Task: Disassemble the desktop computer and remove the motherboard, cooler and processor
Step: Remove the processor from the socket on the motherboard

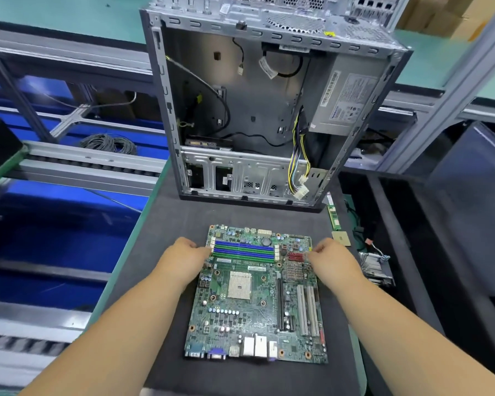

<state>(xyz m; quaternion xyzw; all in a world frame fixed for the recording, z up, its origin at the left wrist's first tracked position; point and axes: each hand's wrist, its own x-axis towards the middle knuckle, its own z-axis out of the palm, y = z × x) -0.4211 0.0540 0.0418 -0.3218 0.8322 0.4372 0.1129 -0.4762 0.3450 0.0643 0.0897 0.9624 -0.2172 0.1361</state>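
Both forearms reach forward from the bottom corners and converge on the far half of the motherboard [257,295], which lies flat, component side up, on the dark mat of the tabletop [160,281]. The left hand [183,254] sits knuckles up at the board's left edge, its fingers curled down against the ends of the blue and green memory slots [244,250]; whether they pinch the edge or only press on it cannot be told. The right hand [333,257] mirrors it at the right edge, fingers bent and tips touching the board beside a small red part, the grip equally unclear. The board's long axis runs away from the person: the rear ports [240,350] face the near side, the memory slots lie crosswise at the far end, and the bare white processor socket [239,286] sits near the middle. Beyond it stands the opened computer case [269,110] with loose cables and the power supply [346,101] inside. To the right of the board lie a memory stick [333,214], a processor [341,238] and a finned cooler [376,267].
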